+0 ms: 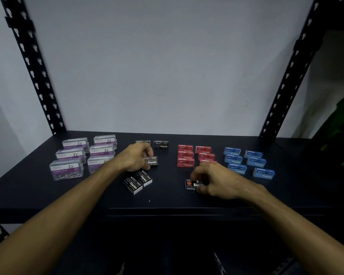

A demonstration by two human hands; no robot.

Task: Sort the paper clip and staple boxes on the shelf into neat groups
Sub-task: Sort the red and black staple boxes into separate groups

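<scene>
A person's two bare arms reach over a dark shelf [167, 197] set against a pale wall. At centre frame the left hand [134, 158] curls its fingers [147, 165] round a black staple box [152, 161], with two more black staple boxes [137, 180] lying askew just below it and a further pair [160, 144] near the back edge. Lower right of centre, the right hand [216, 180] pinches a box with an orange sticker and barcode [194, 184] resting on the shelf. Six clear paper clip boxes [83, 155] stand in two columns at left. Red staple boxes [195, 155] are grouped right of centre, blue staple boxes [248, 162] farther right.
</scene>
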